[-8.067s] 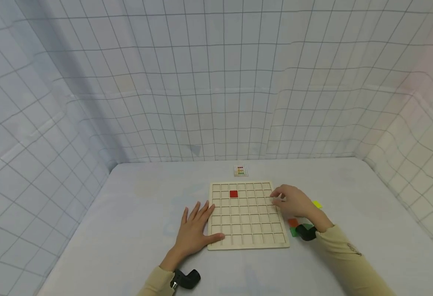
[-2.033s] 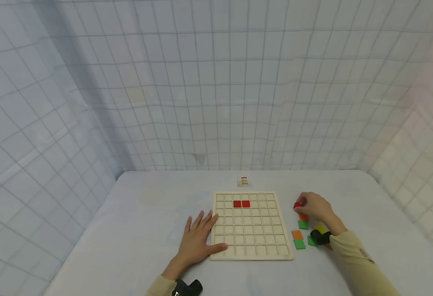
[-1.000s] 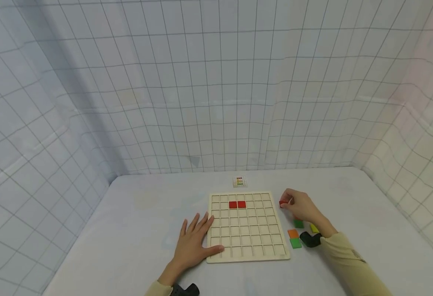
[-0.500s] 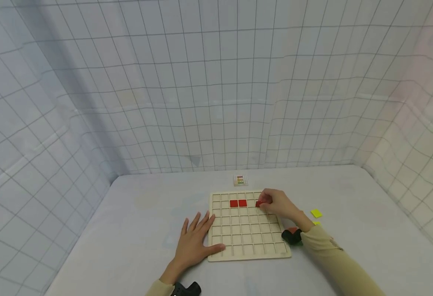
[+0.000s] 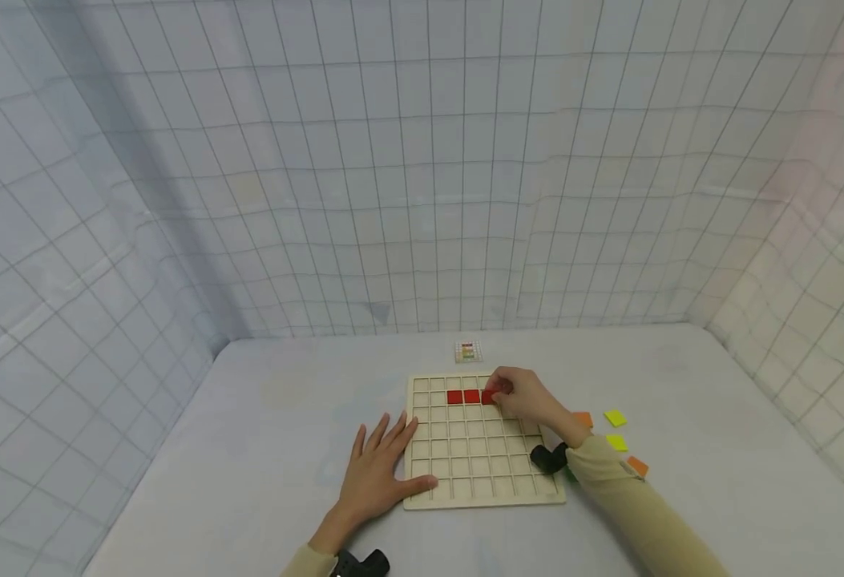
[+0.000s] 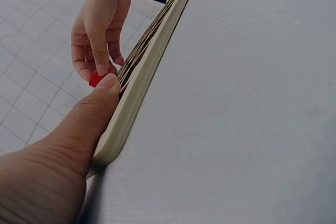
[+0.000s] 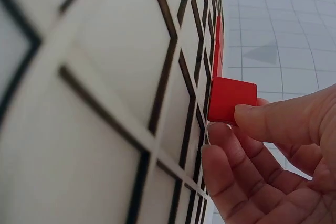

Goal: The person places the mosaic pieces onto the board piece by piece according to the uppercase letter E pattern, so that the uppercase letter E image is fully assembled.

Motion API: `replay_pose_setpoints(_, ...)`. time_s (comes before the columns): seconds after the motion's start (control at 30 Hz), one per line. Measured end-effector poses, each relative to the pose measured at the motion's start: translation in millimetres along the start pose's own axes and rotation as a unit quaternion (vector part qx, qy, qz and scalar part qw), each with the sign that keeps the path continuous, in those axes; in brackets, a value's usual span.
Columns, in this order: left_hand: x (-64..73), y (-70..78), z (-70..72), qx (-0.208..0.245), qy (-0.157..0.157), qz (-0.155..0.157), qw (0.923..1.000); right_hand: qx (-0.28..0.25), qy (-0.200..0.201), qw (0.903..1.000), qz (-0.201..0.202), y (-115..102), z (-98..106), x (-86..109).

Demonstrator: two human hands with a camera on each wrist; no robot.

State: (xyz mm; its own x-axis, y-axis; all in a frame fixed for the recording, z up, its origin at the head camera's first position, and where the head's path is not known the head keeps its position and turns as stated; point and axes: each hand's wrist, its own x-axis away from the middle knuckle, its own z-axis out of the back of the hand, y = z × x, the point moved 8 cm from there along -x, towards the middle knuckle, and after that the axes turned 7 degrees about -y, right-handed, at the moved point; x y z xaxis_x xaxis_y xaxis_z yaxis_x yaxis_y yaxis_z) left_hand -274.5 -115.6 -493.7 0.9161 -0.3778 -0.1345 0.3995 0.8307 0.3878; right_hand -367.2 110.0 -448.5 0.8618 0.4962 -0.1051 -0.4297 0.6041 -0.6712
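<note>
My right hand (image 5: 526,394) pinches a red square tile (image 7: 231,99) between thumb and fingers. The tile stands tilted with its lower edge at the grid board (image 5: 479,465), right beside two red tiles lying in one row near the far side. In the right wrist view those laid tiles (image 7: 218,51) show edge-on behind the held one. Spread flat at the board's left edge is my left hand (image 5: 377,469), its thumb (image 6: 86,116) lying over the near left corner and the other fingers along the side. The board is pale, with raised dividers forming square cells.
Right of the board lie loose tiles: yellow ones (image 5: 615,418) and orange ones (image 5: 638,466), with a green one partly hidden under the right wrist. Behind the board sits a small card (image 5: 468,352) with a coloured grid pattern. Gridded cloth walls surround the white table.
A second red tile has come to lie beside the first. My right hand picked up another red tile from the right and carried it left over the board. The left hand stays put.
</note>
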Motion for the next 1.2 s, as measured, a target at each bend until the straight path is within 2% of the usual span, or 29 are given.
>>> replay_pose_setpoints(0.37,-0.8,0.2,4.0,-0.004,0.004,0.001,1.0,0.033,0.003,0.999,-0.03,-2.3,4.5,-6.4)
replay_pose_setpoints(0.67,1.4,0.3,4.6,0.003,-0.001,0.001,1.0,0.065,-0.01,0.9957,-0.066,1.2,-2.2,-5.7)
replay_pose_setpoints(0.9,0.2,0.5,4.9,-0.001,0.004,0.0,1.0,0.089,-0.006,0.9945,-0.054,-1.5,-1.6,-4.6)
replay_pose_setpoints(1.2,-0.9,1.0,3.0,-0.002,0.002,-0.002,1.0,0.094,-0.011,0.9944,-0.047,-2.8,0.2,-0.1)
